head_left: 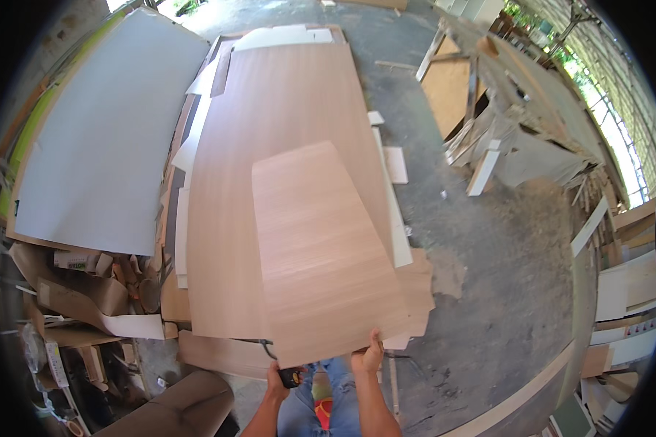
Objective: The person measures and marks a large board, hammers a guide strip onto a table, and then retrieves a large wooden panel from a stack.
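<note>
A smaller wood-grain panel [321, 247] slants over a large wood-grain sheet [291, 95], its near edge raised toward me. My right hand [369, 355] is closed on that panel's near right corner, thumb on the upper face. At the near left corner, my left hand [275, 382] is closed around a small black tool with yellow marks [291, 377], which looks like a tape measure. Whether the left fingers also grip the panel is hidden. Just above the left hand, a dark green strip or handle [268, 348] shows beside the panel's edge.
On the left stands a wide white board [109, 138], with a box of offcuts [116, 284] nearer me. A brown roll [175, 404] lies at lower left. A plastic-covered stack [532, 138] stands at right. White strips [395, 164] and offcuts lie along the sheet's right side.
</note>
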`<act>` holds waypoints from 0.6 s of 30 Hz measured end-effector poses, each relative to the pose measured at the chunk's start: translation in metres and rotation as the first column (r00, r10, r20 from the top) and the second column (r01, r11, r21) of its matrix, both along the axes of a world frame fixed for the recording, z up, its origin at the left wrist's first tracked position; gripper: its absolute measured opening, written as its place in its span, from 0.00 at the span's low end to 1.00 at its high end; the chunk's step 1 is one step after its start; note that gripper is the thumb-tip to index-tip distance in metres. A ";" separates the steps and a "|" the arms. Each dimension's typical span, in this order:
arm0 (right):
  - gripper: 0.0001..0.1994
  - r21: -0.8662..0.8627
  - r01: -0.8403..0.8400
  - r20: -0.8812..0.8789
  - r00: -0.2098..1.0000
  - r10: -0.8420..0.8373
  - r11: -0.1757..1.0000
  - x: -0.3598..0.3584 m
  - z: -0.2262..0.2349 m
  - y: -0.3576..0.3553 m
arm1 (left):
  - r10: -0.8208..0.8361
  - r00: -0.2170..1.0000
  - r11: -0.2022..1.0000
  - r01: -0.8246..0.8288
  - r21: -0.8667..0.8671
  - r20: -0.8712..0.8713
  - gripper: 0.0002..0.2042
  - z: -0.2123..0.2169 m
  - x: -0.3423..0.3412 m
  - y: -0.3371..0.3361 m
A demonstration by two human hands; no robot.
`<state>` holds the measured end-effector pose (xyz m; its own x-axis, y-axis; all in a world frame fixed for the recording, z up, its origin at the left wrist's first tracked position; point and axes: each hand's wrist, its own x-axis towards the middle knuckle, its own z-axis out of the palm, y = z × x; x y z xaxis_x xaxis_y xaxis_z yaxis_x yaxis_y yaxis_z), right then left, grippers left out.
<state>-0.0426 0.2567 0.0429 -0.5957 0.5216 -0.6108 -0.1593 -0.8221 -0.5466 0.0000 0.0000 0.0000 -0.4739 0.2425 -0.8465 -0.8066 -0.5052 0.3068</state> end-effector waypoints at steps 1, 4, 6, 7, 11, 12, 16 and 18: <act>0.25 0.000 -0.028 0.076 0.997 0.028 1.000 0.024 -0.012 -0.012 | 0.027 0.997 0.999 -0.024 -0.040 0.068 0.25 0.014 0.030 -0.009; 0.24 -0.002 -0.002 0.103 0.995 0.002 1.000 -0.038 -0.141 -0.012 | 0.137 0.986 0.989 -0.131 -0.074 0.091 0.21 -0.074 -0.015 -0.014; 0.23 -0.015 0.021 0.197 0.980 -0.018 1.000 -0.007 -0.182 -0.011 | 0.191 0.960 0.979 -0.171 -0.110 0.205 0.20 -0.099 0.033 -0.022; 0.22 -0.025 0.041 0.206 0.978 -0.035 0.999 -0.009 -0.196 -0.008 | 0.182 0.956 0.979 -0.154 -0.132 0.232 0.19 -0.111 0.038 -0.025; 0.24 0.077 0.054 0.239 0.968 -0.071 0.996 0.025 -0.242 0.018 | 0.031 0.957 0.990 0.011 -0.141 0.289 0.17 -0.158 0.036 -0.025; 0.24 0.081 0.084 0.326 0.939 -0.106 0.993 0.047 -0.247 0.021 | 0.027 0.952 0.986 0.024 -0.162 0.305 0.17 -0.163 0.035 -0.023; 0.21 0.033 0.207 0.496 0.846 -0.196 0.978 0.158 -0.250 0.029 | -0.006 0.933 0.973 0.088 -0.213 0.360 0.17 -0.176 0.050 -0.002; 0.22 0.015 0.232 0.535 0.820 -0.203 0.973 0.182 -0.259 0.032 | 0.002 0.926 0.963 0.100 -0.250 0.378 0.16 -0.187 0.047 0.018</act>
<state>0.1391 0.2888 -0.2158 -0.0481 0.5603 -0.8269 -0.0351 -0.8283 -0.5592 0.0467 0.0180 -0.1867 -0.1054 0.0048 -0.9944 -0.9092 -0.4054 0.0944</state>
